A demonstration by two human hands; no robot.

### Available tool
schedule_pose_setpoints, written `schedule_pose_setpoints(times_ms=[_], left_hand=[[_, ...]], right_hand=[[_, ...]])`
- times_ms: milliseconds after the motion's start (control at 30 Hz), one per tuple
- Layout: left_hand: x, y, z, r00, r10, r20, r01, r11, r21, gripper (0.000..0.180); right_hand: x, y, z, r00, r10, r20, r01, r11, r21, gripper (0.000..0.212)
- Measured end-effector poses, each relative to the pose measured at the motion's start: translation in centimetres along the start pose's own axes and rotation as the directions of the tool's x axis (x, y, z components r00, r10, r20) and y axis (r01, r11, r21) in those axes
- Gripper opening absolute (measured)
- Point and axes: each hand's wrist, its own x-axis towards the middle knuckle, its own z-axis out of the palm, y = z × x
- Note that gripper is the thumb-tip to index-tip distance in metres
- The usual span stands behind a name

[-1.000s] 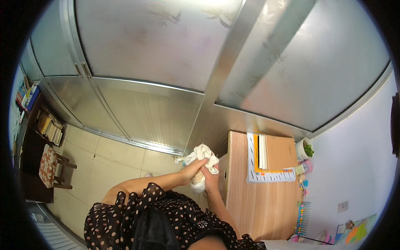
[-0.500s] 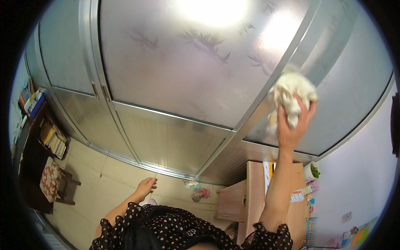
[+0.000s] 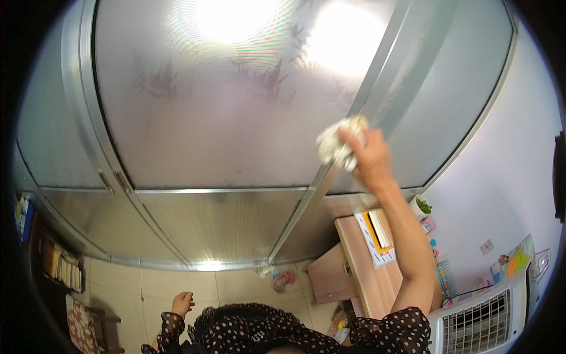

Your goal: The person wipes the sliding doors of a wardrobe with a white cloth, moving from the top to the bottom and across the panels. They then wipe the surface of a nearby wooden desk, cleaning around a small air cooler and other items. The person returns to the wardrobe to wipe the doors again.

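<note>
A cream-white cloth (image 3: 341, 143), crumpled into a loose, many-folded wad, is bunched in the right grip (image 3: 372, 158) — it bulges out past the fingers, mostly to the grip's left, with a slightly yellowish fold along its top.

I'm looking through a wide fisheye, the left one of two worn on the person's head. It faces down and forward: the polka-dot clothing (image 3: 259, 325) is nearest, the left hand (image 3: 183, 303) near and to the left, the right hand (image 3: 374, 162) farther out at right. The frosted partition (image 3: 218, 130) fills the far side, the wall (image 3: 480, 189) closes the right, and straight edges bow outward.
</note>
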Motion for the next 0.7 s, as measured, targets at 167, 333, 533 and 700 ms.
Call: schedule_pose_setpoints(times_ms=[167, 333, 533, 700], left_hand=[[4.5, 4.4, -5.1, 0.913, 0.369, -0.172, -0.315, 0.908, 0.277, 0.038], [3.6, 14.3, -11.3, 0.437, 0.79, -0.43, -0.654, 0.607, 0.452, 0.033], [2.2, 27.9, -17.6, 0.037, 0.83, -0.556, -0.694, 0.421, 0.583, 0.048], [6.1, 32.6, -20.2, -0.17, 0.71, -0.683, -0.582, 0.488, 0.651, 0.068]], right_hand=[[11.3, 2.1, -3.5, 0.885, 0.222, -0.409, -0.239, 0.971, 0.01, 0.068], [2.8, -3.1, 4.6, 0.993, 0.084, -0.088, -0.101, 0.971, -0.217, 0.065], [-5.9, -8.3, 9.2, 0.937, -0.104, 0.333, 0.071, 0.991, 0.111, 0.047], [5.5, -4.5, 2.2, 0.958, 0.199, -0.205, -0.192, 0.98, 0.055, 0.054]])
